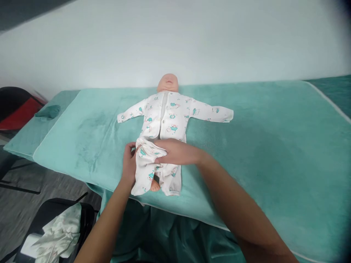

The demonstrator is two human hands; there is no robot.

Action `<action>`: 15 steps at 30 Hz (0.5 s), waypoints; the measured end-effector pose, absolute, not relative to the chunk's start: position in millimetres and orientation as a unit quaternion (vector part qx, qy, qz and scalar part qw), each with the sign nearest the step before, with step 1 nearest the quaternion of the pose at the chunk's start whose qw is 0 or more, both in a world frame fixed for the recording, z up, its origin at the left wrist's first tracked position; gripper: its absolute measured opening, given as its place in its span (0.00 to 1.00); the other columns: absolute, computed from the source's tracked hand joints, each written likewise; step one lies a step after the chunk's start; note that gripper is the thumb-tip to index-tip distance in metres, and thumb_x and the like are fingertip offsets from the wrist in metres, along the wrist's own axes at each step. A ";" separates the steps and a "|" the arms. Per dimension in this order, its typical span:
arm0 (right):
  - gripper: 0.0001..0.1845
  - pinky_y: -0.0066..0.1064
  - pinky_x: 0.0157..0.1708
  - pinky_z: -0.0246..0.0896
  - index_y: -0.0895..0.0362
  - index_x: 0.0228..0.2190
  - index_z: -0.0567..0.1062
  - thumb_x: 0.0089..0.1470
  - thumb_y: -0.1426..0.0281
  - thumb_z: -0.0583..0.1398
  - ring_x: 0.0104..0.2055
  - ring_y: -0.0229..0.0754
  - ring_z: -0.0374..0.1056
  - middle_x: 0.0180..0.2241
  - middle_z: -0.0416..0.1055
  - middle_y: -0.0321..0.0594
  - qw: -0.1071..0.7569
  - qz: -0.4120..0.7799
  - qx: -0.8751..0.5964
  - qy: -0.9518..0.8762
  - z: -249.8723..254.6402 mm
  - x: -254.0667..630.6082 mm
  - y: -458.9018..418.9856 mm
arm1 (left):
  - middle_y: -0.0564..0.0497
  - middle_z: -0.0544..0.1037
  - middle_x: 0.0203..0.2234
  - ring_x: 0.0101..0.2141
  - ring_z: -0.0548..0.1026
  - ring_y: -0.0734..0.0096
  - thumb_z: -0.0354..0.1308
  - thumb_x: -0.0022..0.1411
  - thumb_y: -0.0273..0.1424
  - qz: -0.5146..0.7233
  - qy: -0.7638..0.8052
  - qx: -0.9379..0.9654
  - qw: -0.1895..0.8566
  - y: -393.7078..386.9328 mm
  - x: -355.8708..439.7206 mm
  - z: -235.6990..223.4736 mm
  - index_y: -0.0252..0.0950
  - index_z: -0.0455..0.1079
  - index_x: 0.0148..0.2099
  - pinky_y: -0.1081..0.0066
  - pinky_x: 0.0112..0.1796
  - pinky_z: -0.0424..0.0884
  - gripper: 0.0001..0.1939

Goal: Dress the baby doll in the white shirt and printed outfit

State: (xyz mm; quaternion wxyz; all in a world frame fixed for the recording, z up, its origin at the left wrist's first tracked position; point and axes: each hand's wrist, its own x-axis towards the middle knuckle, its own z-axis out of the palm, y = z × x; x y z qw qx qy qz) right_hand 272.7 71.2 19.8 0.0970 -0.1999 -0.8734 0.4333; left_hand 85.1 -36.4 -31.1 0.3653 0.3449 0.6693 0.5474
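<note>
A baby doll (168,82) lies on its back, its head toward the wall. It wears a white printed baby jacket (172,111) with both sleeves stretched out sideways. White printed baby pants (146,171) cover its legs, and one bare foot shows between the pant legs. My left hand (129,160) is closed on the side edge of the pants near the waist, its fingertips partly hidden by cloth. From the other side, my right hand (174,151) pinches the bunched waistband between thumb and fingers.
The doll lies on a padded bed with a green cover (260,153), against a white wall (192,40). A black chair (87,212) at lower left holds crumpled pale printed cloth (61,233). Another chair with a red part (19,113) stands at far left.
</note>
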 end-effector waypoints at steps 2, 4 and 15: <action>0.17 0.35 0.45 0.64 0.55 0.48 0.74 0.58 0.63 0.65 0.49 0.48 0.72 0.49 0.76 0.40 0.097 0.454 -0.178 -0.867 20.1 274.9 72.1 | 0.49 0.79 0.44 0.40 0.75 0.67 0.64 0.59 0.33 0.523 0.668 0.371 0.377 -46.8 80.9 -29.5 0.39 0.69 0.54 0.70 0.41 0.72 0.21; 0.19 0.34 0.44 0.64 0.55 0.49 0.73 0.57 0.63 0.66 0.48 0.47 0.72 0.49 0.76 0.41 0.091 0.467 -0.161 -0.865 20.3 276.4 71.6 | 0.47 0.77 0.51 0.47 0.75 0.64 0.65 0.57 0.31 0.500 0.651 0.427 0.379 -50.3 74.7 -27.2 0.41 0.68 0.59 0.67 0.46 0.72 0.27; 0.13 0.30 0.31 0.52 0.54 0.39 0.73 0.62 0.57 0.60 0.36 0.43 0.68 0.35 0.74 0.38 -0.021 0.392 -0.110 -0.913 25.0 272.8 62.4 | 0.54 0.72 0.29 0.32 0.68 0.71 0.63 0.56 0.32 0.507 0.636 0.449 0.369 -80.9 63.1 -40.4 0.36 0.72 0.34 0.72 0.36 0.65 0.05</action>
